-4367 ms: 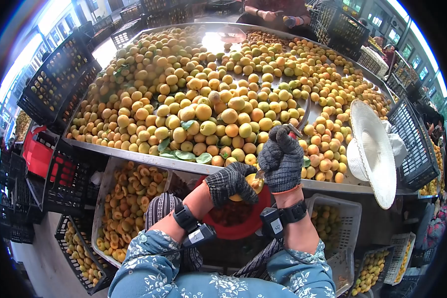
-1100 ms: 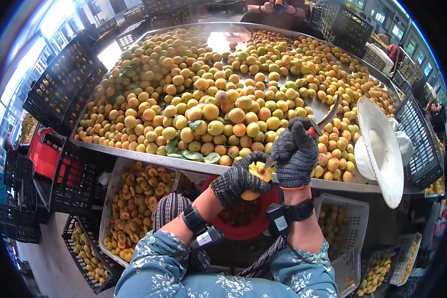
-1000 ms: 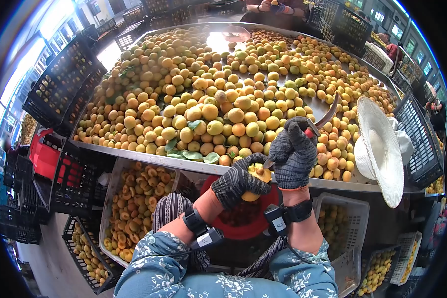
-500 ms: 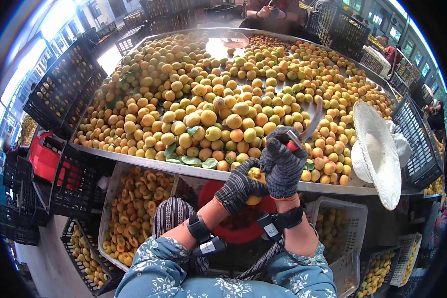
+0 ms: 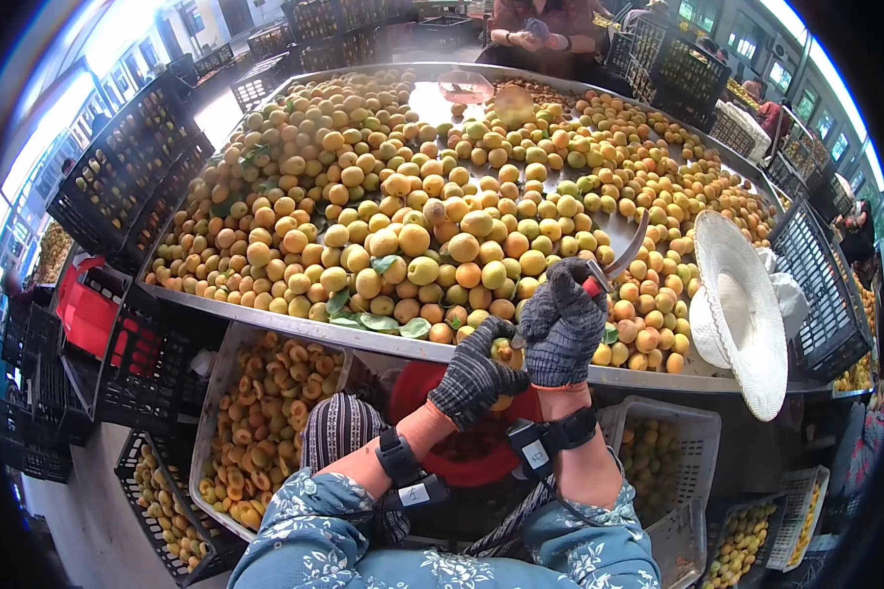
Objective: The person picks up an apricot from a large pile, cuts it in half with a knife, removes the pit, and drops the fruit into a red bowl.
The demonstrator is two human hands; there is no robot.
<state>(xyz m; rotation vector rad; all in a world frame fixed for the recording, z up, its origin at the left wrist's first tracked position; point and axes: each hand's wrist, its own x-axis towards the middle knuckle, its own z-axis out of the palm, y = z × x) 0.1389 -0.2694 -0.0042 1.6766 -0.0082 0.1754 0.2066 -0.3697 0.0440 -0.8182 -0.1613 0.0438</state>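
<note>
Grey knitted gloves cover both hands, which meet at the table's front edge above a red basin [image 5: 408, 393]. My left hand [image 5: 473, 378] is closed around a yellow apricot [image 5: 504, 353], partly hidden by the fingers. Beside it on the right, my right hand [image 5: 562, 329] grips the red handle of a curved knife [image 5: 627, 250]; the blade points up and to the right, over the fruit. Many whole apricots [image 5: 383, 240] are heaped on the metal table [image 5: 265, 306] ahead of both hands.
A straw hat [image 5: 751, 314] rests at the table's right side. Below left, a white crate [image 5: 211, 432] holds halved apricots. Another pale crate [image 5: 702, 437] stands below right. Black crates [image 5: 128, 167] are stacked at the left. A person [image 5: 540, 39] sits across the table.
Both hands remain together around the apricot, with small finger shifts. The knife blade has tilted further right. Across the table, the person's hands have moved, and a blurred round object now shows near them.
</note>
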